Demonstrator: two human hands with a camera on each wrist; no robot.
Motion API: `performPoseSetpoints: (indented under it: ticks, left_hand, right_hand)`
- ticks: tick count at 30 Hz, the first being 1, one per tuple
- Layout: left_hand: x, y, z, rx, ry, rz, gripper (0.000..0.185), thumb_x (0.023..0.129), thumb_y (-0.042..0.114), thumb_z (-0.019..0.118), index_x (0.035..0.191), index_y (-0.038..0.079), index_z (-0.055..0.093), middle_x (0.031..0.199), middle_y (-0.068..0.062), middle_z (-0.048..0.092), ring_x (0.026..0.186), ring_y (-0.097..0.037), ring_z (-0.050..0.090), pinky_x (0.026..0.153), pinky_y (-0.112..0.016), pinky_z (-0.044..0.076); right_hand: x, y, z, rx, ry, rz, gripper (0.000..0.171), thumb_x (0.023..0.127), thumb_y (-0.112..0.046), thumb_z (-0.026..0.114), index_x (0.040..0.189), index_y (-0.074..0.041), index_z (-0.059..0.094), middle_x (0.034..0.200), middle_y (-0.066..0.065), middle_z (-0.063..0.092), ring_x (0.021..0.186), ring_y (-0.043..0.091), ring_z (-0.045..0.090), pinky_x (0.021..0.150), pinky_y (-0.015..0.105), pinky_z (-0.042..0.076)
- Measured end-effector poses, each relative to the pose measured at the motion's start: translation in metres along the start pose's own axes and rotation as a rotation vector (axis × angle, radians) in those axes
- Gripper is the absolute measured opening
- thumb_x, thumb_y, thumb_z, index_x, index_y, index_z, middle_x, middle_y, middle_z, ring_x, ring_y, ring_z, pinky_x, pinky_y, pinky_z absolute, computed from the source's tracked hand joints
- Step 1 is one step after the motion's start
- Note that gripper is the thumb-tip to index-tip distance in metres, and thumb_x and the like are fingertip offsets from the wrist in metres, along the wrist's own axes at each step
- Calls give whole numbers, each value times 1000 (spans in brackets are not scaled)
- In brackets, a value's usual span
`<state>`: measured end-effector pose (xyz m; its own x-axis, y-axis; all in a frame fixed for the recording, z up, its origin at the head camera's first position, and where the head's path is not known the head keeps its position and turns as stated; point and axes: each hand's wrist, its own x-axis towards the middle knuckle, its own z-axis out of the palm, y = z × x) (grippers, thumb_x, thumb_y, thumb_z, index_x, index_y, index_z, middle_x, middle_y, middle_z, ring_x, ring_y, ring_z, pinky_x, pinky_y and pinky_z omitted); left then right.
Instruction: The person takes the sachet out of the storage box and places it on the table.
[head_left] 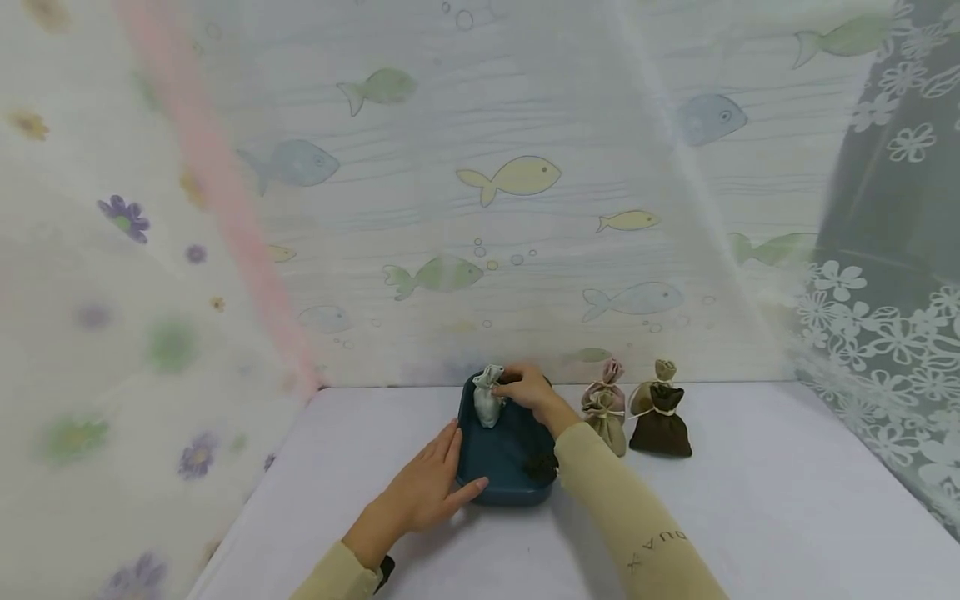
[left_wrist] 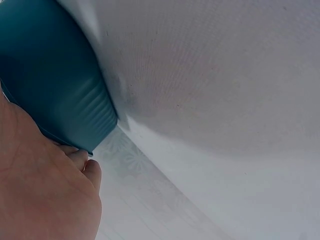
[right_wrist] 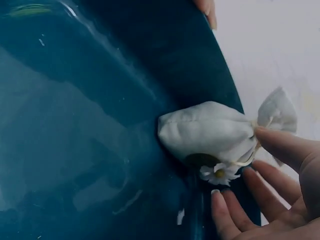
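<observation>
A teal tray (head_left: 498,492) lies on the white table. In its far left corner stands a small white pouch (head_left: 487,400) with a daisy (right_wrist: 218,173) on it. My right hand (head_left: 512,390) reaches over the tray and pinches the pouch's tied neck between thumb (right_wrist: 285,147) and fingers. My left hand (head_left: 450,471) lies flat against the tray's left side, fingers straight and thumb at the near rim. In the left wrist view the palm (left_wrist: 45,190) lies against the tray's ribbed wall (left_wrist: 65,90). A dark item (head_left: 540,464) lies in the tray's near right corner, partly hidden by my right sleeve.
Right of the tray stand a beige-and-pink pouch (head_left: 606,412) and a dark brown pouch (head_left: 662,418), side by side near the back. Fish-print curtains hang behind the table, and sheer floral curtains close in both sides.
</observation>
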<state>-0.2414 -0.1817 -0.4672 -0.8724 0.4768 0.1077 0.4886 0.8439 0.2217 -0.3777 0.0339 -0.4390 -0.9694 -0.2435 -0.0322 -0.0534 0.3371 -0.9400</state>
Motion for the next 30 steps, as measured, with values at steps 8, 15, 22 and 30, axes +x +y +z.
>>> performPoseSetpoints:
  ticks: [8,15,22,30]
  left_hand:
    - [1,5,-5,-8,-37,-25,100,101,73,34,160,-7,20,169,-22,12,155,-35,20,121,-52,28]
    - [4,5,-2,3,-38,-13,101,101,73,32,159,-8,21,169,-22,13,154,-35,22,121,-52,29]
    - [-2,3,0,-1,-40,-9,100,101,73,31,159,-9,22,168,-24,13,154,-37,23,120,-53,30]
    - [-3,-1,-1,-1,-41,-33,102,100,76,27,160,-6,19,170,-21,10,155,-34,21,121,-51,28]
  right_hand:
    - [5,1,2,28,-22,36,32,98,-11,70,128,-1,68,136,19,60,127,37,56,106,51,47]
    - [2,1,5,-72,-67,29,40,100,-15,67,135,4,60,140,24,56,126,40,56,102,52,49]
    - [-2,0,8,-147,-120,13,44,101,-18,66,137,5,59,143,25,55,132,42,52,106,53,47]
    - [-5,-19,3,-202,-163,-19,47,99,-23,67,138,3,58,143,23,56,132,41,53,106,54,47]
